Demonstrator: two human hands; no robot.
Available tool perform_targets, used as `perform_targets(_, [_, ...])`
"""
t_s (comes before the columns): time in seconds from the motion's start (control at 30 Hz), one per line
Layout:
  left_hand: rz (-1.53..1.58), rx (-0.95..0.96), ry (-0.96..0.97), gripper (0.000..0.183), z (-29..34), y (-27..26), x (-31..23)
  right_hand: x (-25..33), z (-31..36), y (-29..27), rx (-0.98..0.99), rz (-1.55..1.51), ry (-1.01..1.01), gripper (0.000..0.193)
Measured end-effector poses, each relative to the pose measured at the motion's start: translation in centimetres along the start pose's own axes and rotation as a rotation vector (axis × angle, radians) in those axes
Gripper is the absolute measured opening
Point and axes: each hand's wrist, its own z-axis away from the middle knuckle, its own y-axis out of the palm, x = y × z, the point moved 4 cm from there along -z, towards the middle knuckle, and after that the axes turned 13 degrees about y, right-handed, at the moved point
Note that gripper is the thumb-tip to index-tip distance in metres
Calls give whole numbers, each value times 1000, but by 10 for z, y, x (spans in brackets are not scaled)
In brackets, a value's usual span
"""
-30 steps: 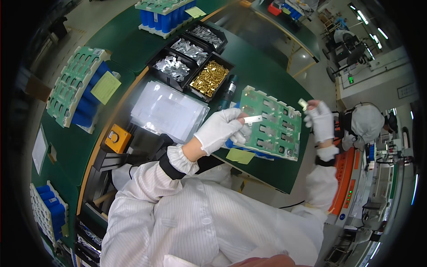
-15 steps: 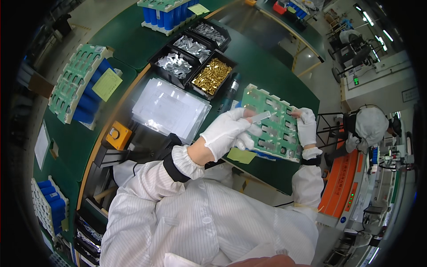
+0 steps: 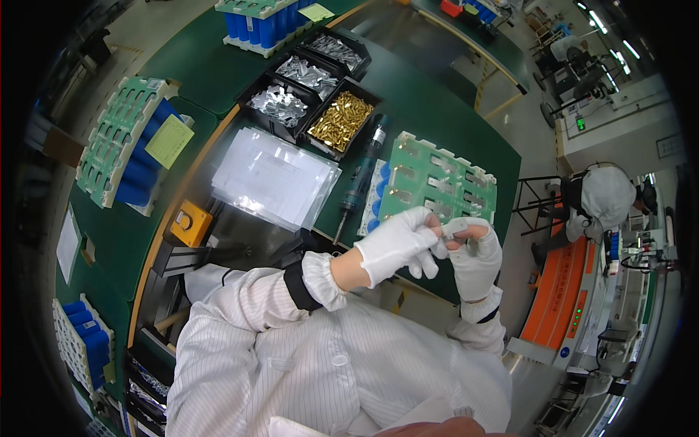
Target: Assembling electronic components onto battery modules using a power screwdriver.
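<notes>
My left hand, in a white glove with bare fingertips, is closed in a pinch at one end of a small silvery metal strip. The right hand, gloved the same way, pinches the strip from the other side, its fingers curled. Just beyond both hands lies a battery pack with a green top plate, metal strips in its slots and blue cells at its left side. My fingers cover part of the plate's near edge. Left of the pack, an electric screwdriver rests on the green table.
Black bins hold silvery metal pieces and brass-coloured screws. Sheets in clear sleeves lie nearer me. An orange button box sits at the table edge. Another battery pack stands at left. A person sits at right.
My right hand has let go of the pack's right edge and come to the strip beside my left hand. Both hands are now nearer me, and the pack lies flatter on the table.
</notes>
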Motion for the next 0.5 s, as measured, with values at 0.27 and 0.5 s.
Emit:
perform_targets(0.27, [-462,59,52,18,1,10,0,-17,7,-30,-119,-106,338,10])
perform_targets(0.5, [-424,-35,166,23,19,-36,-23,-61,-4,-70,5,547,273,12])
